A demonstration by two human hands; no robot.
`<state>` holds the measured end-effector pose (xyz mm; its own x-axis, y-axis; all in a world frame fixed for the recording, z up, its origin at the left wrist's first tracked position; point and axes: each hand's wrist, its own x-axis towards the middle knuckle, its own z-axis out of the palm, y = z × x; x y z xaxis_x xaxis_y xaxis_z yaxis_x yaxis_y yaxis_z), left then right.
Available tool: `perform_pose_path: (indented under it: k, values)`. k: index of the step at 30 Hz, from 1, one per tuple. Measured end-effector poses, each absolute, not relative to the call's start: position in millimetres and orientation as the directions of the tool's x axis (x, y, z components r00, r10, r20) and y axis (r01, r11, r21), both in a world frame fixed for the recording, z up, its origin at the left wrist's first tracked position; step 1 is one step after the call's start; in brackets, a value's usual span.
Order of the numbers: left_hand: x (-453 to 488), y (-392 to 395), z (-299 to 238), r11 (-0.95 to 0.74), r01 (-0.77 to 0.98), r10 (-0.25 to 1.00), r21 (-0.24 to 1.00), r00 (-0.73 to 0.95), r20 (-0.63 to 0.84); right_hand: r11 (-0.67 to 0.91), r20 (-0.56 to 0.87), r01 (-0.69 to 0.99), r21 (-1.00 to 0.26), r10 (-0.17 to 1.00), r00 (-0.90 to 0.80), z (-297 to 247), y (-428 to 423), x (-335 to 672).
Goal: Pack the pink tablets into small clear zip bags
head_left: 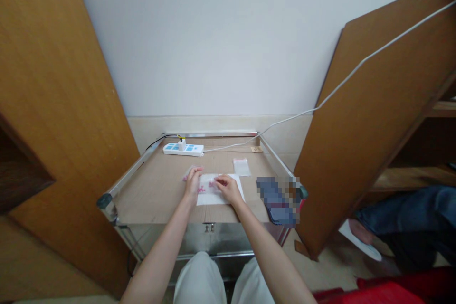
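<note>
White paper (221, 197) lies under both hands: left hand (193, 184) curled, right hand (225, 187) with fingers together, both on a clear plastic bag (188, 170) of pink pieces (201, 189), any pinch unclear

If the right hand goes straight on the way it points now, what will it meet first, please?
Probably the pink bits on the white sheet, just past the fingertips of the right hand. Beyond them lies the left hand. Depth is hard to judge from this view.
</note>
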<state>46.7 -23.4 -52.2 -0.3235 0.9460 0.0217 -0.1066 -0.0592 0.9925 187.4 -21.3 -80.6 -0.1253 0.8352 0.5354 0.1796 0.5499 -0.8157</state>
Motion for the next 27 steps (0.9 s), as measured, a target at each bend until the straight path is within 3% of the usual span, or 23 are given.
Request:
perform_pose_path:
  k: [4, 7, 10, 12, 14, 17, 27]
  values:
    - [43, -28, -51, -0.086, 0.014, 0.962, 0.996, -0.257, 0.086, 0.551, 0.540, 0.191, -0.812, 0.834, -0.114, -81, -21, 187]
    - [35, -35, -54, -0.223, 0.281, 0.952, 0.933, -0.145, 0.271, 0.558, 0.548, 0.196, -0.806, 0.829, -0.108, -80, -22, 187]
    - [29, -41, -57, -0.406, 0.628, 0.871, 0.664, 0.046, 0.489, 0.562, 0.552, 0.200, -0.803, 0.827, -0.107, -79, -22, 187]
    - [27, -44, -57, -0.455, 0.751, 0.833, 0.479, 0.168, 0.528, 0.560, 0.549, 0.202, -0.803, 0.828, -0.112, -79, -23, 187]
    - [27, -45, -56, -0.477, 0.803, 0.817, 0.359, 0.254, 0.518, 0.556, 0.544, 0.206, -0.805, 0.831, -0.118, -79, -23, 187]
    - [26, -43, -56, -0.498, 0.822, 0.803, 0.276, 0.316, 0.506, 0.556, 0.541, 0.204, -0.806, 0.831, -0.127, -80, -23, 186]
    - [26, -37, -58, -0.535, 0.791, 0.789, 0.297, 0.342, 0.510, 0.572, 0.556, 0.166, -0.804, 0.820, -0.135, -84, -20, 187]
